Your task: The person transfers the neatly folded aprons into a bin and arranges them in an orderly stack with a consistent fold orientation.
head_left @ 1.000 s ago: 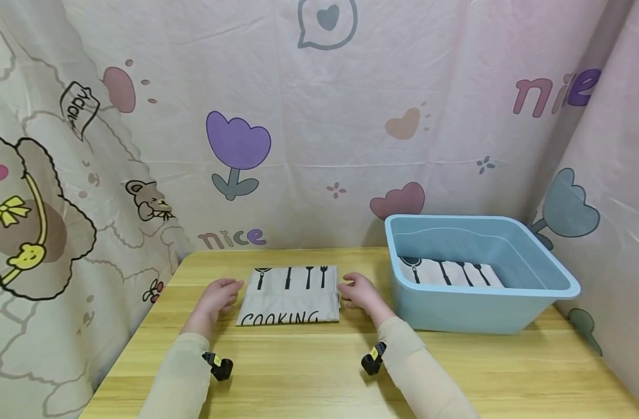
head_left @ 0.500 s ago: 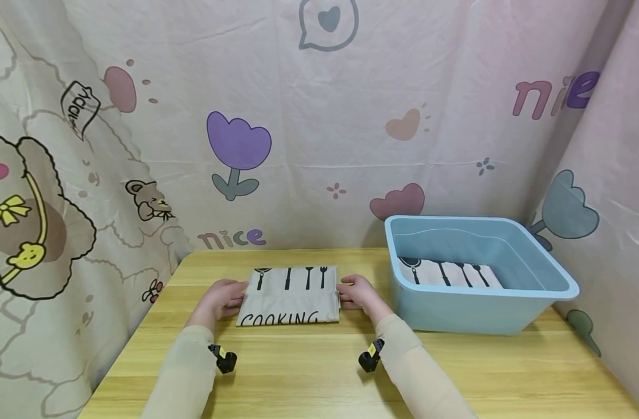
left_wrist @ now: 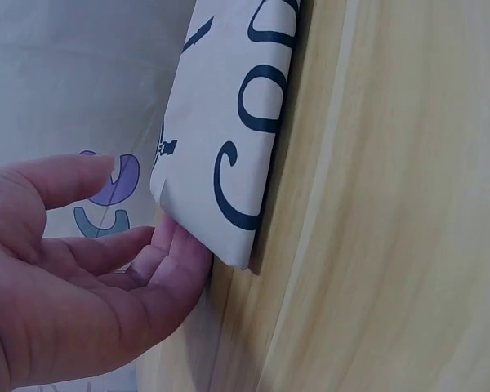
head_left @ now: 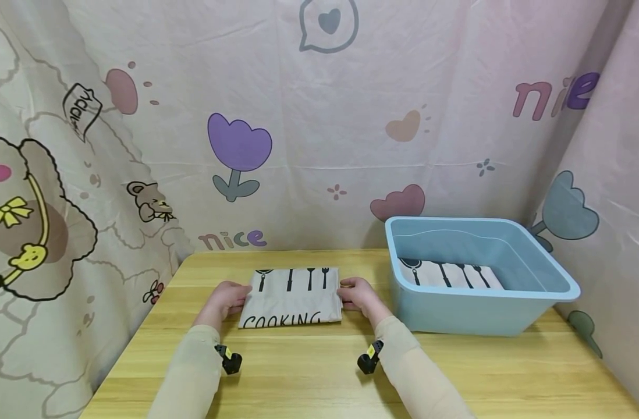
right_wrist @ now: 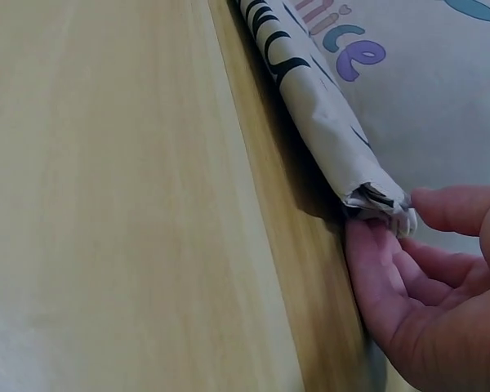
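A folded white cloth (head_left: 292, 302) printed with black utensils and the word COOKING lies on the wooden table. At its left edge is my left hand (head_left: 229, 297); the left wrist view has its fingers (left_wrist: 175, 261) tucked under the corner and the thumb apart from the cloth. My right hand (head_left: 358, 295) is at the opposite edge. There, in the right wrist view, the fingers (right_wrist: 376, 269) reach beneath the layered end of the cloth, and the thumb tip is right beside it. Parts of the fingers on both sides are hidden under the cloth.
To the right stands a light blue plastic bin (head_left: 476, 311), with another folded white cloth (head_left: 426, 272) of similar print inside. A patterned curtain (head_left: 309, 145) hangs behind the wooden table (head_left: 293, 372) and along both sides.
Both hands have moved inward to the cloth's side edges, and their fingers now reach under it. The cloth has hardly shifted; the bin has stayed in place.
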Demonstrator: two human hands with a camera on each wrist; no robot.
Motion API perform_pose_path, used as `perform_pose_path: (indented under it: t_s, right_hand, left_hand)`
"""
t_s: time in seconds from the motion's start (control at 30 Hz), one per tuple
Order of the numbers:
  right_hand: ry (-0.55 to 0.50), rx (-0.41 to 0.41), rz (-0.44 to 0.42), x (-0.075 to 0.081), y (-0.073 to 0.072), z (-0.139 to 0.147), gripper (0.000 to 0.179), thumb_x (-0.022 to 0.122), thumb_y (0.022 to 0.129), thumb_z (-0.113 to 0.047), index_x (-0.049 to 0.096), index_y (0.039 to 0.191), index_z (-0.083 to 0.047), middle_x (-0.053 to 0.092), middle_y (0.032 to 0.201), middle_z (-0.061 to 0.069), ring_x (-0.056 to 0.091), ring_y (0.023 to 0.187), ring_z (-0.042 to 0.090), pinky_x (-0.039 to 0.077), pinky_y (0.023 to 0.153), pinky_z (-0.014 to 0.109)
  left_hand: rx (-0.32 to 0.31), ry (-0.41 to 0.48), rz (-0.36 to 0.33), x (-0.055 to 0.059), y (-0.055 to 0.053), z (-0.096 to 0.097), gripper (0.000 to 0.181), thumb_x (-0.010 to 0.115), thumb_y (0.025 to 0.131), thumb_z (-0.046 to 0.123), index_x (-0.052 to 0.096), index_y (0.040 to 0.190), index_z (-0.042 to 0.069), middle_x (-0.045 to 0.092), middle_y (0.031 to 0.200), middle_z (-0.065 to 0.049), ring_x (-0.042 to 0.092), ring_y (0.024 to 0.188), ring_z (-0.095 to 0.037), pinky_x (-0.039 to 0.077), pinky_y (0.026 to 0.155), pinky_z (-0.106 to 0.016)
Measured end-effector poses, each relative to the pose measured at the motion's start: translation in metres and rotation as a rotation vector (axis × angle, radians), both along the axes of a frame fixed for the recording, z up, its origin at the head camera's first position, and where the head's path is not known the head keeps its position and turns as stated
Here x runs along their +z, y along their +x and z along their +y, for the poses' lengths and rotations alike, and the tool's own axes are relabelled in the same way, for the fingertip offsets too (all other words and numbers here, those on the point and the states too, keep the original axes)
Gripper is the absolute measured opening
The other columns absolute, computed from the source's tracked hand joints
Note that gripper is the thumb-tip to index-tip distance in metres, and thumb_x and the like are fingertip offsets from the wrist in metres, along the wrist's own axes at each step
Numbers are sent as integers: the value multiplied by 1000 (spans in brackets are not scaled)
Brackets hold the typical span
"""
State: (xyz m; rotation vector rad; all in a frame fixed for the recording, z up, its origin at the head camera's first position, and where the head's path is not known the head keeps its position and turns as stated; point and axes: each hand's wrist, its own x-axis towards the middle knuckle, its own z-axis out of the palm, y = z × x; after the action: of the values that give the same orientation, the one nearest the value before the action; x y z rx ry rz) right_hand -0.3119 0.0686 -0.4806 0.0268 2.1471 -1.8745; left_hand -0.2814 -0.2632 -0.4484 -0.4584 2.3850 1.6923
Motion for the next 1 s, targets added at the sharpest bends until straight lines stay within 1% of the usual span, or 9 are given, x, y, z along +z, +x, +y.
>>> perform_pose_path:
  t_s: [0.13, 0.23, 0.37, 0.43, 0.47, 0.6, 0.67, 0.8, 1.0]
  right_hand:
    - [-27, -14, 18, -2, 1, -1, 43, 61, 94, 0, 49, 132, 15, 61, 117, 26, 66, 96, 27, 58, 78, 38]
    - [-24, -18, 35, -3, 1, -2, 42, 61, 94, 0, 50, 132, 15, 61, 116, 25, 66, 94, 26, 58, 78, 38]
    - [-17, -22, 32, -2, 1, -1, 42, 63, 94, 0, 52, 132, 13, 63, 114, 22, 66, 91, 23, 58, 77, 37]
    - [-20, -22, 29, -2, 2, -1, 42, 63, 93, 0, 52, 132, 12, 63, 113, 21, 65, 90, 22, 58, 77, 37]
    - [-24, -20, 30, -2, 2, -1, 42, 64, 93, 0, 52, 132, 12, 64, 113, 21, 65, 90, 21, 58, 77, 37]
    - [-40, -15, 41, -2, 3, -2, 43, 65, 92, 1, 52, 132, 11, 63, 115, 21, 65, 90, 22, 58, 76, 38]
    - [-35, -18, 53, -2, 4, -2, 43, 65, 91, 2, 52, 132, 11, 63, 115, 21, 65, 89, 22, 58, 75, 39]
    - [-15, -40, 69, -1, 5, -4, 44, 65, 91, 2, 54, 132, 8, 62, 111, 17, 63, 88, 22, 58, 71, 36]
    - [-46, -79, 79, -1, 7, -6, 44, 63, 90, 6, 55, 133, 6, 60, 107, 13, 59, 87, 19, 55, 66, 30]
  left_hand:
    - [19, 31, 2, 0, 0, 2, 53, 56, 100, 11, 35, 135, -23, 60, 111, -25, 62, 94, -25, 55, 88, -41]
    - [31, 46, 3, -1, 0, 2, 49, 56, 99, 8, 38, 133, -23, 61, 107, -23, 62, 90, -23, 56, 85, -40]
    - [41, 56, 11, -4, -1, 3, 41, 56, 99, 6, 45, 128, -21, 63, 99, -17, 61, 84, -19, 57, 79, -34]
    - [35, 50, 20, -6, -1, 4, 41, 56, 98, 4, 45, 128, -21, 63, 102, -19, 61, 85, -18, 56, 77, -32]
    - [30, 39, 23, -6, -1, 5, 42, 55, 97, 4, 45, 129, -22, 62, 106, -22, 61, 87, -19, 56, 78, -32]
    - [23, -6, 37, -8, 0, 7, 47, 55, 96, 3, 42, 135, -21, 55, 125, -31, 60, 101, -27, 55, 82, -34]
    - [25, -20, 43, -9, 0, 9, 46, 55, 96, 3, 43, 135, -20, 54, 128, -32, 60, 103, -29, 55, 83, -35]
    - [36, -5, 59, -12, 1, 10, 42, 55, 96, 0, 47, 135, -16, 58, 124, -30, 63, 97, -27, 57, 78, -36]
    - [81, 53, 87, -14, 7, 10, 44, 56, 96, -1, 47, 139, -10, 60, 121, -27, 65, 86, -19, 57, 70, -32]
